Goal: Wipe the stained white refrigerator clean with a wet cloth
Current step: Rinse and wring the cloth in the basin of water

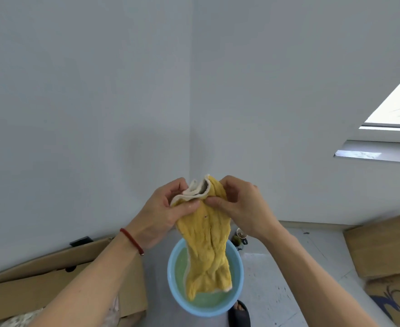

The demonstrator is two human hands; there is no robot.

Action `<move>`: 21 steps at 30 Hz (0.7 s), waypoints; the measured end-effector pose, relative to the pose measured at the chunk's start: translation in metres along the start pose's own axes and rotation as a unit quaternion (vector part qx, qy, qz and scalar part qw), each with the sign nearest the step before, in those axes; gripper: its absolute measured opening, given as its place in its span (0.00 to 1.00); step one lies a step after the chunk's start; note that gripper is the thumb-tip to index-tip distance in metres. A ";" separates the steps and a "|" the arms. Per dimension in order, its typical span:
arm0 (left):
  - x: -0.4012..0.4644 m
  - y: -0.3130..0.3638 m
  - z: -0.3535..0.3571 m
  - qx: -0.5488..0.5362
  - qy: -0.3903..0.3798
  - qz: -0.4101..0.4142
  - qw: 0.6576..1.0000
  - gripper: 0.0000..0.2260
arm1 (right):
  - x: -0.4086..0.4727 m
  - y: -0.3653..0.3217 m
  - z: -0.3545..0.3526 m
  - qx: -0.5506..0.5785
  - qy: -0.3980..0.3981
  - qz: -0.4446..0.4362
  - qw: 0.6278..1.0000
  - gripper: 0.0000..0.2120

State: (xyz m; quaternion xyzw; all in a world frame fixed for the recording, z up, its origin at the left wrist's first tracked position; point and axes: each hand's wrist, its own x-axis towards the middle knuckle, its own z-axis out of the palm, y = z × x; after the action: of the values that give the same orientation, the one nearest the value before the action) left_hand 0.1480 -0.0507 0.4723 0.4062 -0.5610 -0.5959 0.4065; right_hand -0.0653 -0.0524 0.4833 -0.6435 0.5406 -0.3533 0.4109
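A wet yellow cloth with a white edge hangs down in front of me, its lower end over a light blue basin of greenish water on the floor. My left hand grips the cloth's top edge on the left. My right hand pinches the top edge on the right, thumbs nearly meeting. A red band sits on my left wrist. No refrigerator shows in this view.
A large cardboard box lies at the lower left, flat cardboard at the lower right. A small cup stands behind the basin, a black slipper in front of it. White walls meet in a corner ahead; a window is at the right.
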 end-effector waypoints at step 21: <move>0.020 -0.035 0.020 -0.273 -0.013 -0.256 0.927 0.27 | 0.010 0.001 0.000 0.436 0.014 0.212 0.874 0.20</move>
State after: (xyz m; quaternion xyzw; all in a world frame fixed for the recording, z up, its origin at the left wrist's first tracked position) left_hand 0.1210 -0.0613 0.4376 0.4016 -0.2586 -0.8151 0.3278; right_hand -0.0645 -0.0625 0.4823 -0.2640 0.4603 -0.4667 0.7075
